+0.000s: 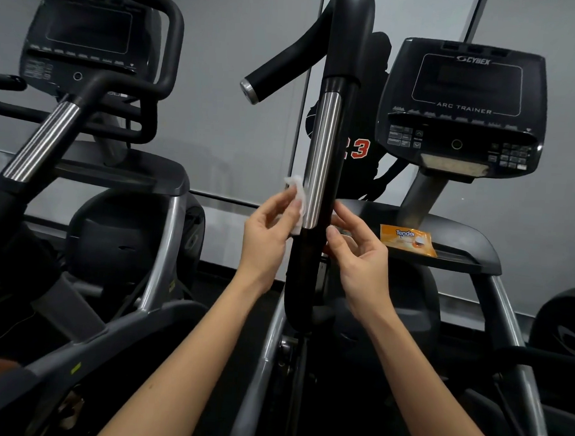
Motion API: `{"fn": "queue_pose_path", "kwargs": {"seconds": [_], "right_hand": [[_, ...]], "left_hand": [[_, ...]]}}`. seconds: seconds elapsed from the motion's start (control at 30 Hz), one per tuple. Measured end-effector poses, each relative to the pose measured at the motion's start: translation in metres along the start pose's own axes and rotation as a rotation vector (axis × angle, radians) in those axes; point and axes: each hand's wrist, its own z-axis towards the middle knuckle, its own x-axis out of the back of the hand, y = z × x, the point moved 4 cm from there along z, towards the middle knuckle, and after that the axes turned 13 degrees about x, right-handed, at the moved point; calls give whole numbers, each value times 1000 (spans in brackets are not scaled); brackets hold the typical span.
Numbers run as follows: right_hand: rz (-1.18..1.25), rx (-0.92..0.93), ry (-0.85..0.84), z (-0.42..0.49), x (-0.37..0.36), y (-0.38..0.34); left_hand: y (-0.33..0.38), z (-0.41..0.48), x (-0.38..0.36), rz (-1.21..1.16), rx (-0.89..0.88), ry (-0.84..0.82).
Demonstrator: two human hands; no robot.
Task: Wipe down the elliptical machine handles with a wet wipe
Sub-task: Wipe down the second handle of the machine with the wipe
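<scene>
Left hand (pixel 268 231) pinches a crumpled white wet wipe (pixel 297 203) against the left edge of the upright black handle post with a chrome strip (pixel 323 153), low on the strip. Right hand (pixel 360 255) is loose and spread at the post's right side, holding nothing. To do this well, I judge: wrap the wipe round the post, steady it with the right hand, and stroke the full length. An orange wipes packet (pixel 408 239) lies just right.

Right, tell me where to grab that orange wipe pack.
Probably pinch the orange wipe pack by its left end, coming from the near side with the right hand: it lies flat and thin on the shelf, so only an edge offers purchase.
</scene>
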Motion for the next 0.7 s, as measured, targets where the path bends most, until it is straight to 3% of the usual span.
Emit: {"fn": "queue_pose_path", "kwargs": {"seconds": [0.2, 0.43, 0.7], "right_hand": [[-11, -7, -4, -1, 0, 1], [-17, -11, 1, -1, 1, 2], [-9, -28, 57, -5, 4, 1]], "left_hand": [[-27, -12, 19, -10, 64, 34], [12, -14, -3, 8, -150, 46], [-41, -12, 9, -8, 179, -83]]}}
